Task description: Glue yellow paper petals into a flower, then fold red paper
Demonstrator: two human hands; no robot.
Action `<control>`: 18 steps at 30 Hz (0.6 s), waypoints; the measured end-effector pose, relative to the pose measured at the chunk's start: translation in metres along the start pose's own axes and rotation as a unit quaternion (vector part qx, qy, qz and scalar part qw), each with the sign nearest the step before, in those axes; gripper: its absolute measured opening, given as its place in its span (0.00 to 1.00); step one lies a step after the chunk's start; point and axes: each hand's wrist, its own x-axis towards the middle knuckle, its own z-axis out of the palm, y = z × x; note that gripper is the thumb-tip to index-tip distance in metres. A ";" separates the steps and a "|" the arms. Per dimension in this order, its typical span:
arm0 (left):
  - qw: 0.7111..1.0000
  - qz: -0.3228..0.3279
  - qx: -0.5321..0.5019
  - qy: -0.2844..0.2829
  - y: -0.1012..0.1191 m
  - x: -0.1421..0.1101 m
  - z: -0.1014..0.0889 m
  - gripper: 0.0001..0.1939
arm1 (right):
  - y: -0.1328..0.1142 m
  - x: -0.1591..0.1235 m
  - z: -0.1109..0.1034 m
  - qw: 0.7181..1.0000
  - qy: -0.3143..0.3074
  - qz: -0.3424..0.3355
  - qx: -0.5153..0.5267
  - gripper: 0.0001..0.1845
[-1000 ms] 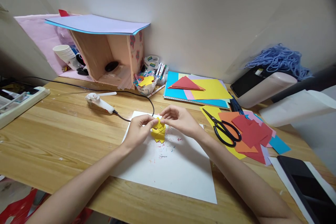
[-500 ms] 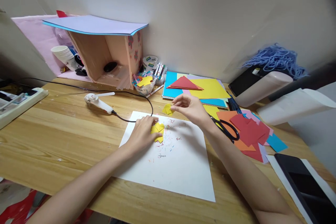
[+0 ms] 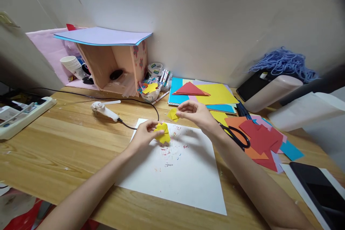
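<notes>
Between thumb and fingers, my left hand (image 3: 145, 135) grips a folded yellow paper piece (image 3: 163, 133) with a notched edge, just above the marked white sheet (image 3: 185, 183). My right hand (image 3: 196, 113) pinches a smaller yellow paper piece (image 3: 173, 115) near the sheet's far edge. The two pieces are apart. To the right of my right wrist lie black-handled scissors (image 3: 237, 136), partly hidden by my forearm.
A corded white glue gun (image 3: 105, 112) lies at left, before an open cardboard box (image 3: 118, 61). Coloured paper sheets (image 3: 215, 93) are stacked at the back. Red paper pieces (image 3: 258, 134) and a black phone (image 3: 318, 190) lie right. A bowl of scraps (image 3: 151, 94) stands behind.
My left hand has gone from lying over the notched yellow piece on the sheet to gripping and lifting it. My right hand keeps its pinch on the smaller piece. The view has shifted slightly.
</notes>
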 end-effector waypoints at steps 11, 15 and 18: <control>0.990 -0.005 -0.106 0.094 0.007 0.000 -0.007 0.19 | 0.023 -0.002 0.026 0.998 -0.005 0.050 -0.025 0.12; 0.990 -0.003 -0.113 0.086 0.006 -0.001 -0.005 0.18 | 0.025 -0.002 0.027 0.999 0.018 0.023 -0.025 0.12; 0.989 -0.002 -0.127 0.078 0.006 0.000 -0.005 0.18 | 0.026 -0.002 0.026 1.000 0.011 0.006 -0.019 0.12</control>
